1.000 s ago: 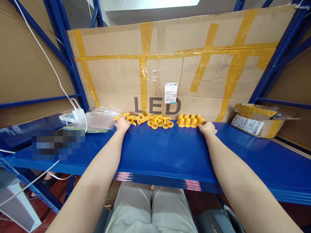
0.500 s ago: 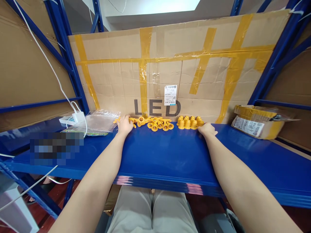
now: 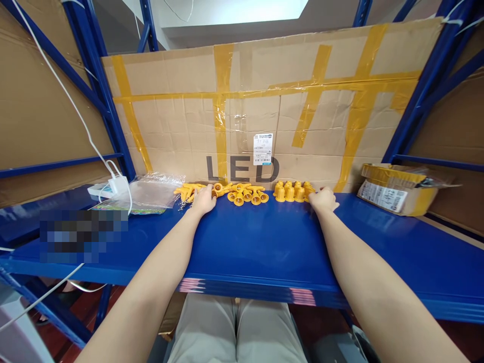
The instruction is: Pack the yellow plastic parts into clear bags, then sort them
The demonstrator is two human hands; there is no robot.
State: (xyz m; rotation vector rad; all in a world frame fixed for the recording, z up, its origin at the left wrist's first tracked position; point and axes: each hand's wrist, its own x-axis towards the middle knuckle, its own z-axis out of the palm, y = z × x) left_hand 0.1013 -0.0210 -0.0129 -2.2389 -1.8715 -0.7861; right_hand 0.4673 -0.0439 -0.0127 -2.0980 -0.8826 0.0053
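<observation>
My left hand is at the yellow-orange pieces on the blue shelf, between a pile of thin yellow pieces and a group of trumpet-shaped yellow pieces. Its fingertips touch or sit beside the pieces, and whether they grip one is hidden. To the right, yellow bell-shaped cups stand upright in close rows. My right hand rests against the right end of these rows, fingers bent; what its fingertips hold, if anything, cannot be made out.
A taped cardboard sheet marked LED stands behind the shelf. At the right sits a small taped box. Clear plastic bags, a white plug adapter with cables and a blurred dark object lie at the left.
My left hand has moved right, off the thin yellow pieces, toward the trumpet-shaped ones. My right hand stays at the cups. The view has shifted slightly.
</observation>
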